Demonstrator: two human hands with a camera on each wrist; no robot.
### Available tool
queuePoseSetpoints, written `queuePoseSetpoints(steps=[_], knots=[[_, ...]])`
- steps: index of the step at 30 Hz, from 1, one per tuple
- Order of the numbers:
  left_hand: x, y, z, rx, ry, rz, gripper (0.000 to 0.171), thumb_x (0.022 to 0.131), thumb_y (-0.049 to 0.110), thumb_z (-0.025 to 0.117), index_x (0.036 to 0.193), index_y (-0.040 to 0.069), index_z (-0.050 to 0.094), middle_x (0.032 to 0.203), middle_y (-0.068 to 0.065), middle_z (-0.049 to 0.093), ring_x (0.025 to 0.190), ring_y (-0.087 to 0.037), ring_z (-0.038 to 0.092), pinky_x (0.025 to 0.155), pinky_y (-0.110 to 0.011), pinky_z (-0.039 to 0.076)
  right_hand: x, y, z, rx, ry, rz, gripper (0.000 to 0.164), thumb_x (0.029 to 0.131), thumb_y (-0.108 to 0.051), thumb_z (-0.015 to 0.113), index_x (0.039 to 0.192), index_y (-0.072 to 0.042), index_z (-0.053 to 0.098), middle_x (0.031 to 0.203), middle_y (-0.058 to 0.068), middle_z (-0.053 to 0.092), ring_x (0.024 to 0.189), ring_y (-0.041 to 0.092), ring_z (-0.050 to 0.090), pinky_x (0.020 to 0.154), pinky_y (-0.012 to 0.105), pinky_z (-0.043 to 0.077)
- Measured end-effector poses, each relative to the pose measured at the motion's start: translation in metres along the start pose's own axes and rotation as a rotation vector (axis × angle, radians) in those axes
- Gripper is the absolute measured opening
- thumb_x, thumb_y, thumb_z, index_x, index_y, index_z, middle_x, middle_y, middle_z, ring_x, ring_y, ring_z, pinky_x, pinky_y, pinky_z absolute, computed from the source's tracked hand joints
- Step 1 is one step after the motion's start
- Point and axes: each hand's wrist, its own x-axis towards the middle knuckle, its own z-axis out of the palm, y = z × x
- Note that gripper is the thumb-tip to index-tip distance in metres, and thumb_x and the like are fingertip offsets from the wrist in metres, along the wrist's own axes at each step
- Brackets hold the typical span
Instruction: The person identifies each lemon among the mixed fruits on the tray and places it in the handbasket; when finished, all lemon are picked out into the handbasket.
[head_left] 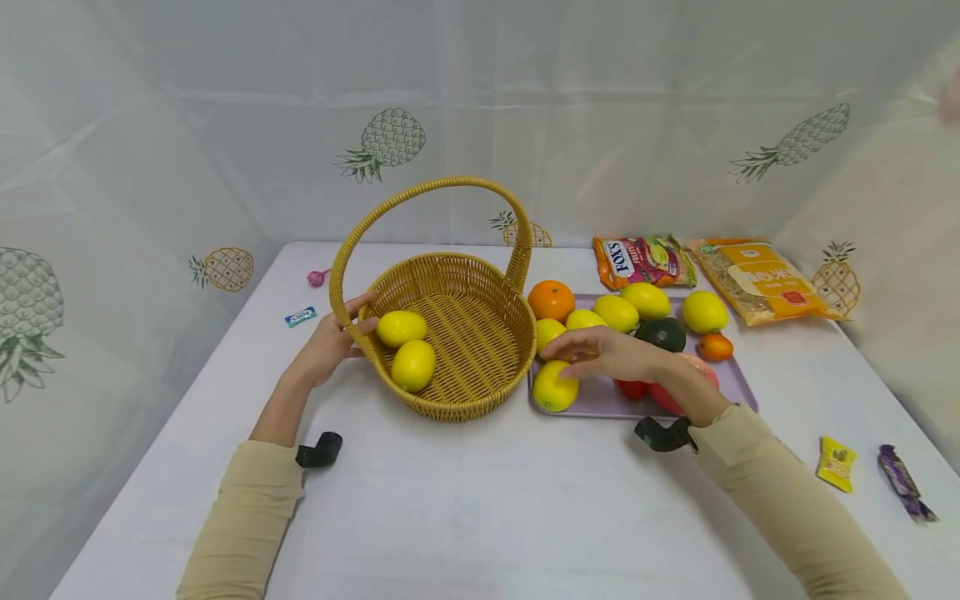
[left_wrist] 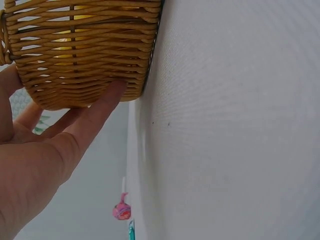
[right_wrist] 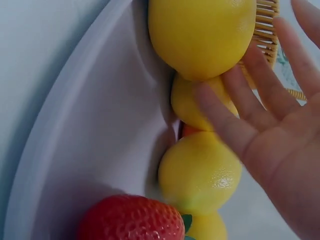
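A round wicker basket with a tall arched handle holds two lemons at its left side. My left hand touches the basket's left side near the handle's foot; in the left wrist view its extended fingers lie against the outer weave. Over the left end of a lilac tray my right hand hovers with its fingers spread. Closest to those fingers is a lemon at the tray's front left corner, large in the right wrist view; whether a fingertip touches it, I cannot tell.
The tray also bears several lemons, an orange, an avocado, a strawberry and a small orange fruit. Behind it lie a candy bag and a yellow food packet. Wrapped sweets lie at right, a lollipop at left.
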Motion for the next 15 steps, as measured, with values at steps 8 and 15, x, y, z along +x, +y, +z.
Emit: queuePoseSetpoints(steps=[8, 15], knots=[[0.0002, 0.0015, 0.001, 0.005, 0.006, -0.002, 0.057, 0.103, 0.019, 0.048, 0.154, 0.009, 0.025, 0.156, -0.018, 0.023, 0.13, -0.043, 0.038, 0.094, -0.055, 0.047, -0.007, 0.001, 0.0049, -0.176, -0.01, -0.009, 0.046, 0.085, -0.022, 0.076, 0.127, -0.014, 0.062, 0.131, 0.003, 0.055, 0.122, 0.026, 0.044, 0.101, 0.043, 0.044], [0.0002, -0.0002, 0.001, -0.001, 0.01, -0.008, 0.056, 0.103, 0.018, 0.048, 0.154, 0.011, 0.025, 0.156, -0.018, 0.023, 0.13, -0.042, 0.039, 0.095, -0.055, 0.046, -0.0083, 0.0067, 0.0076, -0.276, 0.009, -0.039, 0.049, 0.083, -0.025, 0.078, 0.128, -0.018, 0.061, 0.126, -0.001, 0.056, 0.113, 0.024, 0.048, 0.101, 0.049, 0.04]])
